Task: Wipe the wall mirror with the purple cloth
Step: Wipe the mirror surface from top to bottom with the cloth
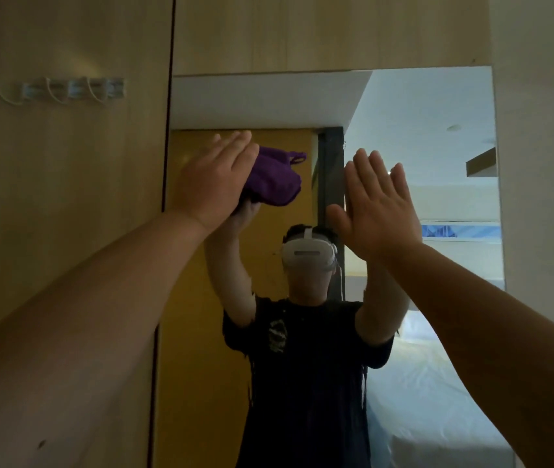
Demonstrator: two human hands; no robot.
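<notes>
The wall mirror (420,157) fills the middle and right of the view, set into pale wooden panelling. My left hand (214,180) lies flat against the glass near the mirror's upper left, pressing the bunched purple cloth (277,179) under its palm; the cloth sticks out to the right of my fingers. My right hand (375,206) is raised with the palm flat toward the glass and fingers together, holding nothing, to the right of the cloth. Whether it touches the glass I cannot tell. The mirror reflects a person in a dark T-shirt with both arms raised.
A wooden panel (66,231) with a row of white wall hooks (66,89) stands to the left of the mirror. More wood panelling (329,32) runs above it. A pale wall (545,163) borders the mirror's right edge. The reflection shows a yellow door and a bed.
</notes>
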